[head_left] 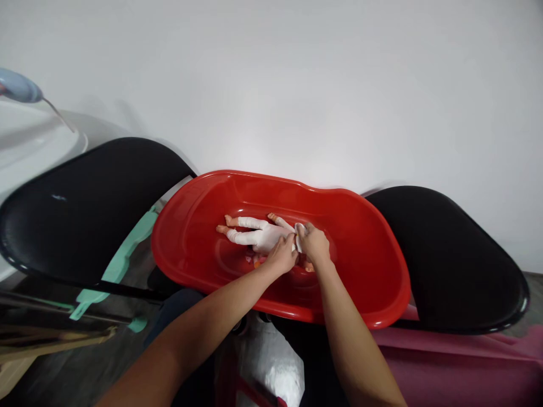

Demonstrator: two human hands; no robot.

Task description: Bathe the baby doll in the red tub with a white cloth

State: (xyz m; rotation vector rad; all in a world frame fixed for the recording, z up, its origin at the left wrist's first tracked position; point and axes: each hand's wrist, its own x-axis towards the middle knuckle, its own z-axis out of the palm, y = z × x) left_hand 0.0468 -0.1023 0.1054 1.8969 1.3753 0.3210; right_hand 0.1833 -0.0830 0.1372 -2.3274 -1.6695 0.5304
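Observation:
A baby doll (254,233) in white clothing lies on its back inside a red plastic tub (373,265), legs pointing left. My left hand (282,257) is closed on the doll's white garment at the torso. My right hand (313,244) pinches a bit of white cloth (298,237) by the doll's upper body and covers the head end. Both hands meet over the doll in the middle of the tub.
Two black chairs flank the tub, one at left (85,209) and one at right (449,265). A mint-green plastic piece (127,254) hangs under the left chair. A white basin (25,147) sits far left; a pink cloth (458,367) lies low right. White wall behind.

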